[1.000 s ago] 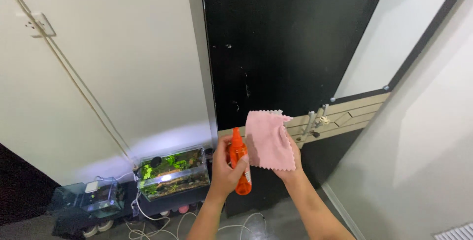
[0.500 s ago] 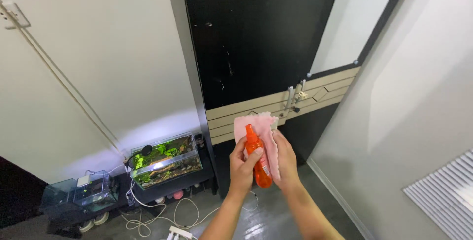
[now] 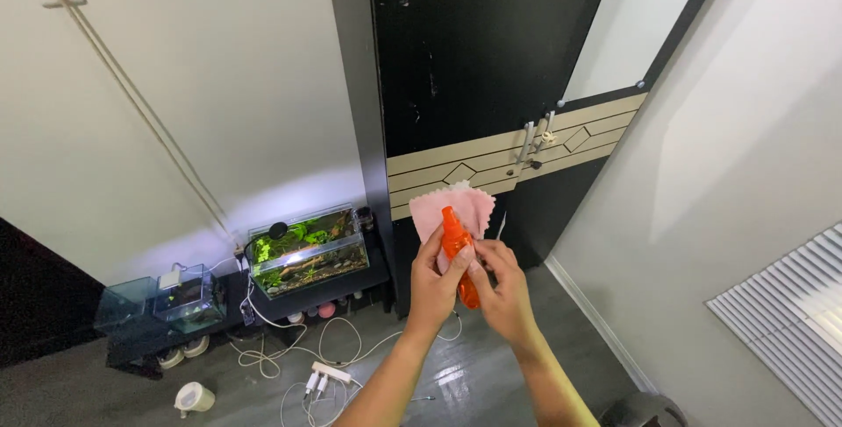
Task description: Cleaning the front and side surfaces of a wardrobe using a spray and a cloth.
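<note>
Left-hand fingers (image 3: 449, 262) wrap the small orange plastic spray bottle (image 3: 458, 252) at its neck, thumb on the near side, holding it upright and mid-air in front of the black wardrobe door (image 3: 474, 41). Right-hand fingers (image 3: 485, 256) are curled and pinched together against the bottle's right side, w/ the pink zigzag-edged microfibre cloth (image 3: 456, 209) pressed behind the bottle; whether they also grip the cloth can't be told. Left hand (image 3: 437, 285) and right hand (image 3: 502, 291) touch around the bottle.

Judgement: to do this well, keep the bottle steady in the left hand, nozzle aimed at the cloth and away from the lit glass aquarium (image 3: 309, 253) and the white power strip w/ cords on the grey floor (image 3: 320, 379); keep the cloth spread flat, not bunched.

Vs. a sec ago: the cloth hung open from the right hand beside the bottle, hands apart; now both hands have closed in, lower against the door's beige diamond-pattern band (image 3: 491, 157). The view has tilted down, so more floor shows.
</note>
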